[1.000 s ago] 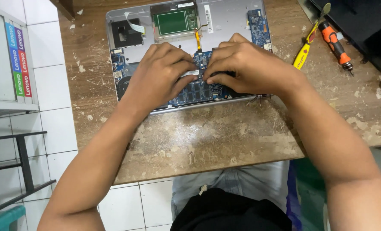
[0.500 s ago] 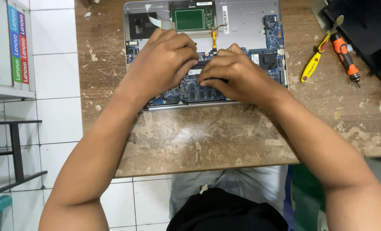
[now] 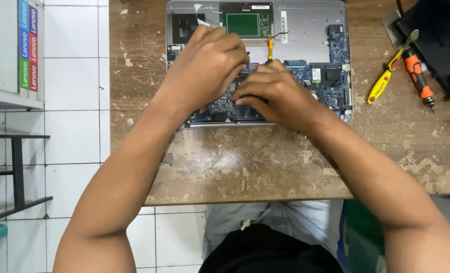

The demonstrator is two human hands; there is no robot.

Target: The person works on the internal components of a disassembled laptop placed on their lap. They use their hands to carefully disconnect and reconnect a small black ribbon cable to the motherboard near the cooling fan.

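An opened silver laptop base lies on a worn wooden table, its blue circuit board and a green board exposed. My left hand rests on the board's left-middle part, fingers curled down onto it. My right hand lies beside it, fingertips pressing on the board's centre. The two hands touch each other, and what sits under their fingers is hidden. A thin orange cable rises just above my right hand.
A yellow-handled tool and an orange-handled screwdriver lie right of the laptop. A black device fills the far right corner. A white shelf with coloured boxes and a tiled floor lie to the left.
The view has shifted, so the laptop and hands appear further right in the frame. Both hands stay on the middle of the board with little movement.
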